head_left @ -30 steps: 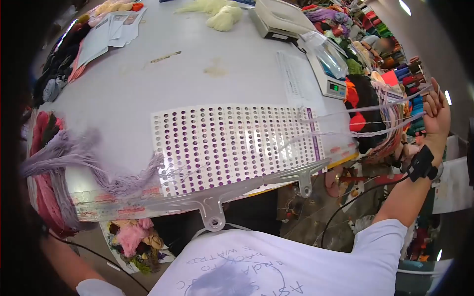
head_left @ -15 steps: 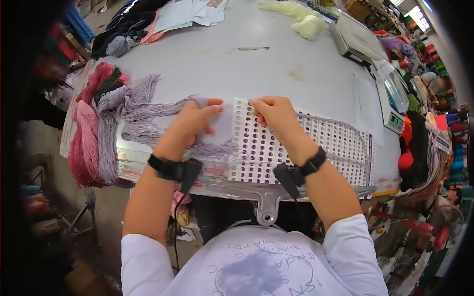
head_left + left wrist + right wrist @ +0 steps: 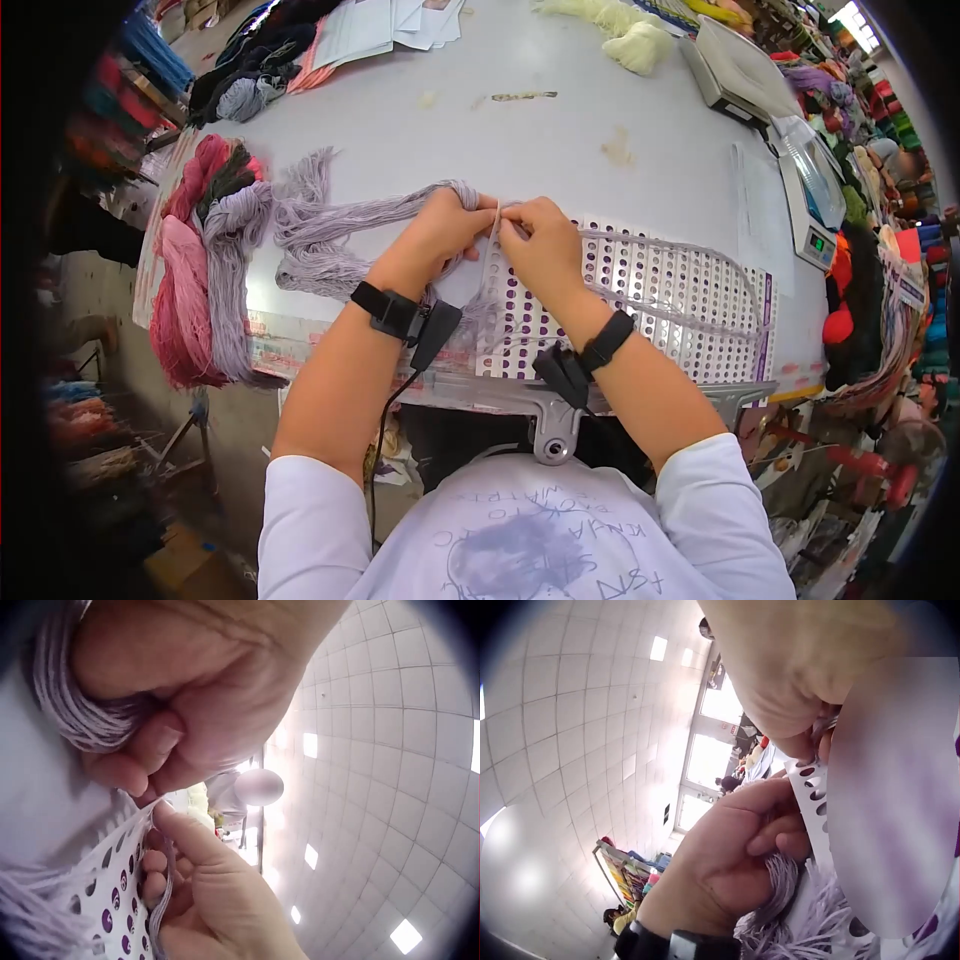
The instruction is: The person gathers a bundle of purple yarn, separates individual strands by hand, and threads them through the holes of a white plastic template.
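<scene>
Lilac yarn (image 3: 350,215) loops around my left hand (image 3: 440,235), whose fingers grip it in the left wrist view. Its fingertips meet those of my right hand (image 3: 545,250) at the upper left corner of a white card (image 3: 680,285) with rows of holes. That corner is raised between them. My right hand (image 3: 225,892) pinches the corner, and a lilac strand (image 3: 166,892) runs through its curled fingers. On the card the strand lies in a long loop towards the right end. The exact hold at the corner is partly hidden by the fingers.
Pink and lilac skeins (image 3: 182,290) lie at the table's left edge. A scale (image 3: 808,235) stands at the right beside dark and red yarn. Papers (image 3: 360,30) and pale yellow yarn (image 3: 637,48) are at the back. A metal bar with a bracket (image 3: 553,425) runs along the front edge.
My right hand has come back from far right, where it held the strands out. My left hand has moved right from the yarn, and both now meet at the card's corner. The head view has turned left.
</scene>
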`<move>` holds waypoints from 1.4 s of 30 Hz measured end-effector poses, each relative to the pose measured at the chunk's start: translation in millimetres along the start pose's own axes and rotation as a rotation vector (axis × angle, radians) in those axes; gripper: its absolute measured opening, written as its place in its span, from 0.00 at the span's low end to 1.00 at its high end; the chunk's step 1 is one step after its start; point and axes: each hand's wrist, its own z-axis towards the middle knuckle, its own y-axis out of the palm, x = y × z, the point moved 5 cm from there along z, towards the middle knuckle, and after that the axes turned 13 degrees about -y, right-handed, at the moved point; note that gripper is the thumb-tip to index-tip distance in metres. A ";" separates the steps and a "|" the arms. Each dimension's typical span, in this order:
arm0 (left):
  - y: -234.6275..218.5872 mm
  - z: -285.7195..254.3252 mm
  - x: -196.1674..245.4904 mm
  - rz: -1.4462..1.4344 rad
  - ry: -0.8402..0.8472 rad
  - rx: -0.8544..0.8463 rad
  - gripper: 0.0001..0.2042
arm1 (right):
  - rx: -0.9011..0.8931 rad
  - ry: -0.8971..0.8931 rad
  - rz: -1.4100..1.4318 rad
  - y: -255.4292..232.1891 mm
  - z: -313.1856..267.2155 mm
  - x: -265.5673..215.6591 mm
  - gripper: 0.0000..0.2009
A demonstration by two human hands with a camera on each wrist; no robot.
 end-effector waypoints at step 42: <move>-211.3 -30.7 11.6 -0.628 0.216 0.063 0.06 | -0.442 0.042 0.036 5.3 17.4 24.9 0.12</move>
